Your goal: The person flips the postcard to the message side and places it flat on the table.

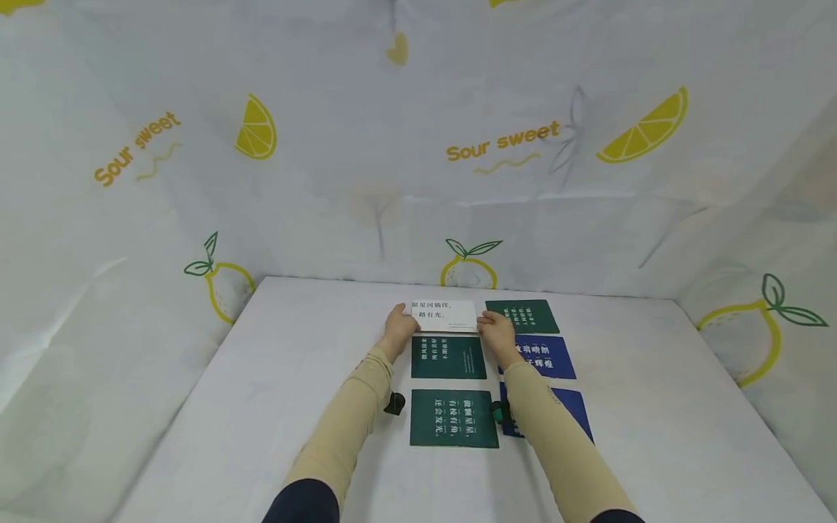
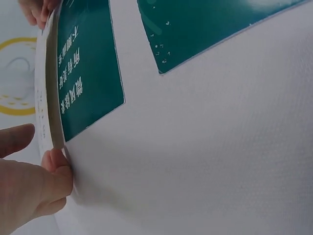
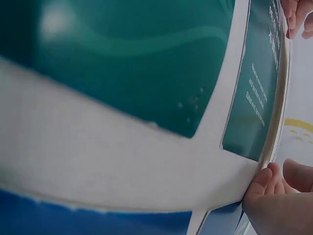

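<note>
A white printed stack of cards [image 1: 445,317] lies at the back of the table, its thick edge [image 2: 55,93] showing in the left wrist view. My left hand [image 1: 397,330] holds its left end, fingers curled against the corner. At the opposite end my right hand [image 1: 498,335] grips the right side. The thumbs stand apart from the fingers in both wrist views. Just in front of the stack lies a green card [image 1: 448,357], with another green card [image 1: 454,418] nearer. How far the fingers reach under the stack is hidden.
Right of the stack lies a third green card [image 1: 523,317]. Two blue cards, a farther blue card [image 1: 546,356] and a nearer blue card [image 1: 575,408], are partly covered by the right arm. A white lemon-print sheet [image 1: 366,167] hangs behind the white table [image 1: 275,378].
</note>
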Motion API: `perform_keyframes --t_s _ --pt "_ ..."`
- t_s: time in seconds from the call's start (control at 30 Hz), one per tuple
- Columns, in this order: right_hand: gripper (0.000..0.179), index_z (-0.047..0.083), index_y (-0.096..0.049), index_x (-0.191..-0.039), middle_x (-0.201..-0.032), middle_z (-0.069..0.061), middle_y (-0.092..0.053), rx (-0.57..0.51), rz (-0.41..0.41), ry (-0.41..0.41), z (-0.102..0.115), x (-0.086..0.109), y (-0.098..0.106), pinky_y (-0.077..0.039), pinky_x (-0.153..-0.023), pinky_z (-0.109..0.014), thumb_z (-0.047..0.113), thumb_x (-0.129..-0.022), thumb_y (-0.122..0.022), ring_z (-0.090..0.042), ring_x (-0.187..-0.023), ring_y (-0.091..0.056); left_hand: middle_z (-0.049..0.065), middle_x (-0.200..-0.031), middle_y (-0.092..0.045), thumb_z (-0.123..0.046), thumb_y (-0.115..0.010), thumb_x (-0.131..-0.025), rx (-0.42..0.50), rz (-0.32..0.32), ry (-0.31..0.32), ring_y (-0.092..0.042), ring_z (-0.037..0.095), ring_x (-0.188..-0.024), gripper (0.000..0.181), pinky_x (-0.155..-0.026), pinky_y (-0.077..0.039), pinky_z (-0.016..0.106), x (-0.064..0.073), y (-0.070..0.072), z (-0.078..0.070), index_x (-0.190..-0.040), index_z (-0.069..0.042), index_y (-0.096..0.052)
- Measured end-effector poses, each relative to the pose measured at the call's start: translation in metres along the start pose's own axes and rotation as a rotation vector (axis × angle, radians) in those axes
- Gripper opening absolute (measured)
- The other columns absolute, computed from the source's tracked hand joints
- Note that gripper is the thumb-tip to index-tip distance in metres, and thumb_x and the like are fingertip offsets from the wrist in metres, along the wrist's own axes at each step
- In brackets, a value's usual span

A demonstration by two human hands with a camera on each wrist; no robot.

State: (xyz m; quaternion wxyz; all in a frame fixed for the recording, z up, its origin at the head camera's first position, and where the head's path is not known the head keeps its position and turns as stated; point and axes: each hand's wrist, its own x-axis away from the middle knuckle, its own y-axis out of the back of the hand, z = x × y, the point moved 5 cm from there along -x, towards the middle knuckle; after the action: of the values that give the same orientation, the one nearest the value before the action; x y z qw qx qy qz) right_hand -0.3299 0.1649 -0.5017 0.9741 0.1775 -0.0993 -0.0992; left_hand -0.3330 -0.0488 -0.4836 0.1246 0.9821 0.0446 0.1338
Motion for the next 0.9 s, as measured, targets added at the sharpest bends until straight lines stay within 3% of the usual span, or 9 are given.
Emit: perform_keyframes --t_s 0.1,0.2,0.33,0.47,0.67,0.8,0.9 --pt "0.046 -0.001 -0.048 -0.132 -0.122 -0.018 -0.060 -0.020 -0.019 -0.020 0.000 0.000 0.000 -0.047 -0.095 -0.035 0.002 -0.087 -0.054 -0.026 -0.112 -0.057 0.022 -0.134 -0.048 0.012 -0.049 -0.071 -0.019 -0.051 -0.008 -0.043 0.034 -0.128 0.072 -0.107 -0.036 0.043 0.000 0.002 0.001 -0.140 0.001 -0.035" --pt "0.047 0.001 -0.047 -0.134 -0.124 -0.017 -0.057 -0.040 -0.010 -0.054 0.007 0.004 -0.001 -0.045 -0.097 -0.036 0.002 -0.087 -0.053 -0.026 -0.111 -0.053 0.022 -0.120 -0.056 0.013 -0.047 -0.071 -0.027 -0.108 -0.039 -0.055 0.032 -0.109 0.065 -0.092 -0.048 0.036 0.001 0.005 -0.002 -0.135 0.003 -0.042" --pt "0.047 0.003 -0.048 -0.134 -0.115 -0.015 -0.054 -0.049 0.003 -0.041 0.016 0.008 0.000 -0.044 -0.083 -0.029 0.003 -0.087 -0.054 -0.022 -0.099 -0.048 0.019 -0.108 -0.057 0.012 -0.048 -0.073 -0.021 -0.150 -0.075 -0.054 0.025 -0.092 0.056 -0.071 -0.048 0.026 0.003 0.007 -0.007 -0.128 0.002 -0.049" --pt "0.043 0.007 -0.050 -0.131 -0.101 -0.010 -0.050 -0.070 -0.003 -0.012 0.020 0.008 0.001 -0.038 -0.072 -0.026 0.007 -0.088 -0.055 -0.019 -0.088 -0.043 0.014 -0.099 -0.056 0.008 -0.053 -0.076 0.000 -0.180 -0.104 -0.051 0.019 -0.086 0.041 -0.067 -0.042 0.021 0.003 0.008 -0.011 -0.116 0.002 -0.056" --pt "0.032 0.008 -0.051 -0.123 -0.098 -0.006 -0.045 -0.112 -0.030 0.017 0.022 0.009 0.006 -0.036 -0.072 -0.028 0.016 -0.093 -0.053 -0.019 -0.086 -0.041 0.008 -0.086 -0.054 -0.005 -0.062 -0.082 -0.010 -0.235 -0.175 -0.048 0.018 -0.080 0.018 -0.065 -0.037 0.022 0.000 0.009 -0.017 -0.099 -0.002 -0.059" --pt "0.026 0.006 -0.053 -0.115 -0.096 -0.005 -0.050 -0.120 -0.063 0.041 0.025 0.008 0.007 -0.037 -0.072 -0.026 0.019 -0.093 -0.054 -0.016 -0.087 -0.046 0.006 -0.081 -0.053 -0.012 -0.065 -0.083 -0.044 -0.275 -0.241 -0.048 0.017 -0.076 0.013 -0.061 -0.035 0.021 -0.001 0.011 -0.020 -0.092 -0.004 -0.060" --pt "0.026 0.004 -0.054 -0.112 -0.099 -0.008 -0.055 -0.150 -0.072 0.061 0.027 0.007 0.007 -0.040 -0.077 -0.027 0.020 -0.092 -0.056 -0.019 -0.094 -0.051 0.008 -0.086 -0.060 -0.020 -0.066 -0.085 -0.024 -0.254 -0.259 -0.054 0.018 -0.081 0.018 -0.065 -0.041 0.023 -0.001 0.011 -0.020 -0.094 -0.005 -0.062"
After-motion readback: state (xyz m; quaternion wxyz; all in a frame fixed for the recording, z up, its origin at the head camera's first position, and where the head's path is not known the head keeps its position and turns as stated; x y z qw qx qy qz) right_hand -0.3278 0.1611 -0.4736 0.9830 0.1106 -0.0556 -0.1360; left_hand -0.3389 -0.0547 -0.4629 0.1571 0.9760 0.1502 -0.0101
